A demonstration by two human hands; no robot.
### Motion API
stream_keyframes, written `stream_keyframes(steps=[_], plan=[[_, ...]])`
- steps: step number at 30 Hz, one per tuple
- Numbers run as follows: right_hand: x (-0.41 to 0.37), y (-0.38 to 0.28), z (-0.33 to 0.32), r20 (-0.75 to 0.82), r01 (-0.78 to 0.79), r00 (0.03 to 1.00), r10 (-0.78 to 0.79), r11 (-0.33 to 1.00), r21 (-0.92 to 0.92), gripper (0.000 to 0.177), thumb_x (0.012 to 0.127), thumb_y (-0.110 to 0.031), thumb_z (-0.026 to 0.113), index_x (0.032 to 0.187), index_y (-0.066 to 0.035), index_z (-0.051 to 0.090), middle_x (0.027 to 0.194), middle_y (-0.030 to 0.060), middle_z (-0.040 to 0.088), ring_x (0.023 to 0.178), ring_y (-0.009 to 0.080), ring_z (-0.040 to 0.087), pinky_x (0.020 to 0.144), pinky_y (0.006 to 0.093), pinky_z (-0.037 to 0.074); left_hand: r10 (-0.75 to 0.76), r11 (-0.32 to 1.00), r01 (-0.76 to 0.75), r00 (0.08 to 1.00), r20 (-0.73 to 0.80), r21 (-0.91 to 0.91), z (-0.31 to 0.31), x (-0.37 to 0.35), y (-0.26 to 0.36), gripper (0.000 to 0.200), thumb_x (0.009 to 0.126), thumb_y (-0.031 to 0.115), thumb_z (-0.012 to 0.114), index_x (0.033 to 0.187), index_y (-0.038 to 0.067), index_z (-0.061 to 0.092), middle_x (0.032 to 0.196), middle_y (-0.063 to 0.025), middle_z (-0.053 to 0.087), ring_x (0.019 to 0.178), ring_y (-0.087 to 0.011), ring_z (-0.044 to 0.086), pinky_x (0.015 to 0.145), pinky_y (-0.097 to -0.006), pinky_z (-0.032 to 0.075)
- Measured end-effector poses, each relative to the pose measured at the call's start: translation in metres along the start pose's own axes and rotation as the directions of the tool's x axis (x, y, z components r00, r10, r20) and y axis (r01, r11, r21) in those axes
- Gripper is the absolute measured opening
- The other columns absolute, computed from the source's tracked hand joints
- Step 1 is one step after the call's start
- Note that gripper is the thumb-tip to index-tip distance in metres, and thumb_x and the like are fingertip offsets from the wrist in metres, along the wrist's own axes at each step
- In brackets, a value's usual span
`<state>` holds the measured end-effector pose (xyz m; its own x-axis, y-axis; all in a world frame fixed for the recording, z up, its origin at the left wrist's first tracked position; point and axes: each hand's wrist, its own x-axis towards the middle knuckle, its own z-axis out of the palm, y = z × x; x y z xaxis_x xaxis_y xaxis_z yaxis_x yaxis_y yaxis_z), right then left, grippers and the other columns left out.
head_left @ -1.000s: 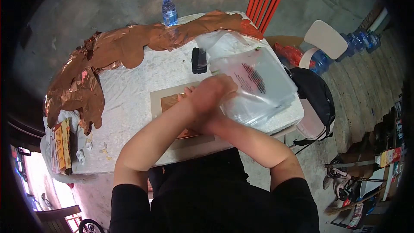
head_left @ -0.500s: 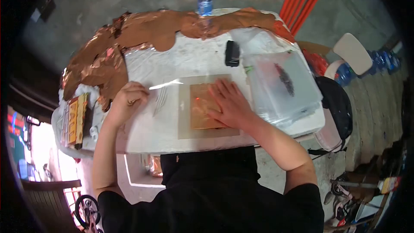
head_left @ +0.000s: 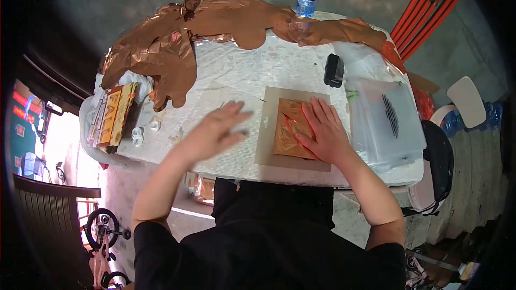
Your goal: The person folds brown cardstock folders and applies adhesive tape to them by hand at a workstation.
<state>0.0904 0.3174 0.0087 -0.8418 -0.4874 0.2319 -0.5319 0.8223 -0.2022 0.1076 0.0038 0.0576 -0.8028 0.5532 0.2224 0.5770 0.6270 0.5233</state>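
Note:
My right hand [head_left: 329, 133] lies flat, fingers spread, on the right part of a copper-coloured foil square [head_left: 290, 129]. Beneath that square is a larger greyish-beige flat sheet [head_left: 266, 142]. To its left, my left hand [head_left: 212, 131] hovers over the table, smeared by motion, with its fingers apart and nothing visible in them. A faint clear plastic sheet [head_left: 223, 92] seems to lie just beyond it; its edges are hard to make out.
Crumpled copper foil [head_left: 226, 19] runs along the far edge of the white table [head_left: 236, 64]. A water bottle [head_left: 306, 0] stands behind it. Rightward are a black case [head_left: 334, 71] and a stack of clear plastic sleeves [head_left: 376, 123]. A yellow-brown box [head_left: 115, 115] sits left.
My left hand has let go of the clear sheet's edge and moved right, fingers opening. My right hand stays on the foil square. The whole view has shifted.

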Motion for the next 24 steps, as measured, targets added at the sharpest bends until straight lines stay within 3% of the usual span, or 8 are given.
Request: stream_keyframes(steps=[1, 3, 8, 11, 13, 18, 20, 24], plan=[[0.001, 0.000, -0.001, 0.003, 0.002, 1.000, -0.002, 1.000, -0.002, 0.070, 0.090, -0.048, 0.055, 0.142, -0.004, 0.040, 0.149, 0.0216, 0.033, 0.140, 0.0370, 0.028, 0.115, 0.0484, 0.019, -0.001, 1.000, 0.001, 1.000, -0.002, -0.003, 0.012, -0.002, -0.008, 0.042, 0.090, 0.022, 0.061, 0.131, 0.011, 0.056, 0.135, -0.0186, 0.053, 0.128, -0.0351, 0.048, 0.106, -0.0418, 0.038], [0.000, -0.001, -0.001, 0.017, -0.012, 1.000, 0.012, 1.000, 0.010, 0.071, 0.090, -0.048, 0.055, 0.144, -0.005, 0.039, 0.150, 0.0212, 0.031, 0.141, 0.0369, 0.027, 0.116, 0.0481, 0.019, -0.085, 0.959, 0.074, 0.996, 0.029, 0.273, 0.026, -0.004, -0.016, 0.054, 0.091, 0.031, 0.061, 0.140, 0.015, 0.046, 0.150, -0.0194, 0.035, 0.140, -0.0371, 0.029, 0.113, -0.0497, 0.024], [0.001, -0.001, -0.003, 0.043, -0.018, 0.999, 0.018, 1.000, 0.015, 0.072, 0.089, -0.048, 0.055, 0.145, -0.006, 0.038, 0.152, 0.0203, 0.030, 0.141, 0.0366, 0.026, 0.116, 0.0477, 0.018, -0.215, 0.903, 0.224, 0.974, -0.068, 0.367, 0.022, -0.001, -0.024, 0.053, 0.089, 0.030, 0.063, 0.137, 0.011, 0.049, 0.145, -0.0208, 0.040, 0.137, -0.0369, 0.035, 0.111, -0.0502, 0.027], [0.002, -0.001, -0.003, 0.057, -0.030, 0.998, 0.029, 0.999, 0.016, 0.072, 0.089, -0.048, 0.056, 0.145, -0.006, 0.037, 0.152, 0.0200, 0.029, 0.141, 0.0364, 0.026, 0.116, 0.0474, 0.017, -0.127, 0.957, 0.165, 0.978, -0.166, 0.238, 0.021, 0.018, -0.010, 0.047, 0.087, 0.017, 0.065, 0.131, 0.007, 0.053, 0.127, -0.0185, 0.056, 0.118, -0.0314, 0.054, 0.101, -0.0411, 0.040], [0.001, -0.002, -0.004, 0.066, -0.027, 0.997, 0.027, 1.000, 0.008, 0.073, 0.089, -0.048, 0.056, 0.146, -0.006, 0.036, 0.152, 0.0198, 0.029, 0.142, 0.0362, 0.025, 0.116, 0.0473, 0.017, -0.359, 0.923, 0.356, 0.933, 0.007, -0.145, 0.024, 0.036, 0.001, 0.040, 0.085, 0.005, 0.063, 0.125, 0.002, 0.056, 0.106, -0.0113, 0.065, 0.093, -0.0209, 0.063, 0.085, -0.0300, 0.048], [0.002, -0.001, -0.003, 0.067, -0.035, 0.997, 0.035, 0.999, 0.005, 0.074, 0.089, -0.048, 0.057, 0.146, -0.006, 0.035, 0.153, 0.0198, 0.028, 0.142, 0.0361, 0.025, 0.116, 0.0474, 0.017, -0.415, 0.837, 0.432, 0.901, 0.125, -0.337, 0.040, 0.068, -0.028, 0.033, 0.088, 0.003, 0.061, 0.119, -0.007, 0.055, 0.099, -0.0061, 0.065, 0.085, -0.0135, 0.062, 0.075, -0.0267, 0.051], [0.001, -0.001, -0.003, 0.065, -0.038, 0.997, 0.037, 0.999, 0.016, 0.075, 0.088, -0.049, 0.057, 0.146, -0.007, 0.035, 0.153, 0.0200, 0.028, 0.142, 0.0362, 0.024, 0.116, 0.0478, 0.017, -0.476, 0.540, 0.565, 0.817, 0.327, -0.624, 0.033, 0.075, -0.031, 0.032, 0.088, 0.005, 0.063, 0.117, -0.007, 0.056, 0.097, -0.0078, 0.064, 0.087, -0.0123, 0.063, 0.074, -0.0264, 0.052], [0.002, -0.004, -0.007, 0.085, -0.032, 0.996, 0.031, 0.999, 0.014, 0.078, 0.086, -0.051, 0.059, 0.147, -0.009, 0.035, 0.153, 0.0205, 0.028, 0.143, 0.0362, 0.023, 0.116, 0.0497, 0.015, -0.529, 0.386, 0.615, 0.758, 0.381, -0.688, 0.030, 0.080, -0.027, 0.022, 0.087, 0.007, 0.066, 0.106, -0.003, 0.060, 0.087, -0.0063, 0.064, 0.079, -0.0109, 0.064, 0.068, -0.0255, 0.053]])
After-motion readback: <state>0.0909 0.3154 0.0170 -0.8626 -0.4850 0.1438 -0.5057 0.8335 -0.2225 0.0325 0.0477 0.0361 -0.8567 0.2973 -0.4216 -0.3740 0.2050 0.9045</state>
